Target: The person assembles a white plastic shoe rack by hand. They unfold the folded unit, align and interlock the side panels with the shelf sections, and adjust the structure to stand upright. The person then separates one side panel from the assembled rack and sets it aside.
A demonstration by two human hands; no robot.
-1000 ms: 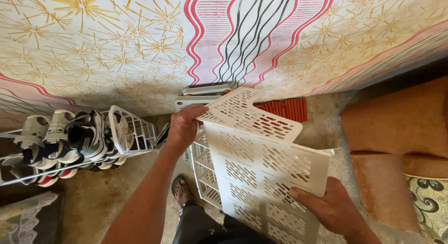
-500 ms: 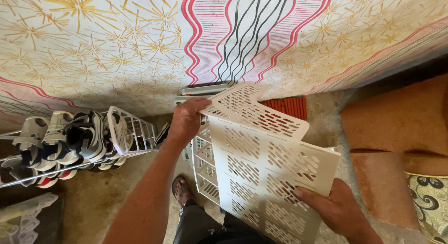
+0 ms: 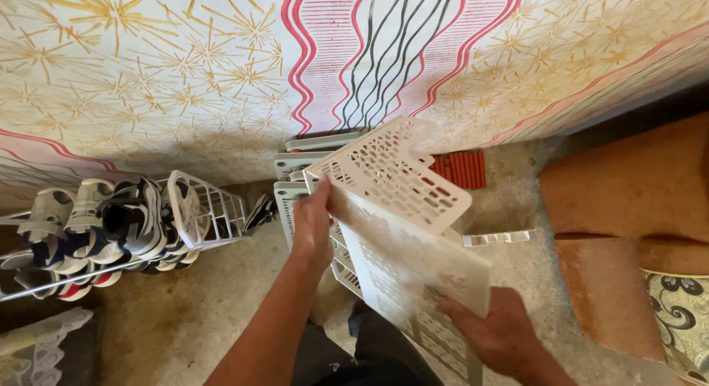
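While L hand point(image 3: 314, 227) fingers grip the top white perforated panel point(image 3: 391, 172), R hand point(image 3: 498, 334) fingers clasp the front panel point(image 3: 417, 264).

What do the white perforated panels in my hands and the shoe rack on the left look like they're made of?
The perforated panels, held by the left hand and right hand, look like moulded plastic, off-white and matte: uniform punched slots, thin rigid edges. The shoe rack looks like white-coated metal wire, judging by its thin welded grid.

Concrete floor point(image 3: 221, 312): shoe rack point(image 3: 199, 216), white panels point(image 3: 295, 164).
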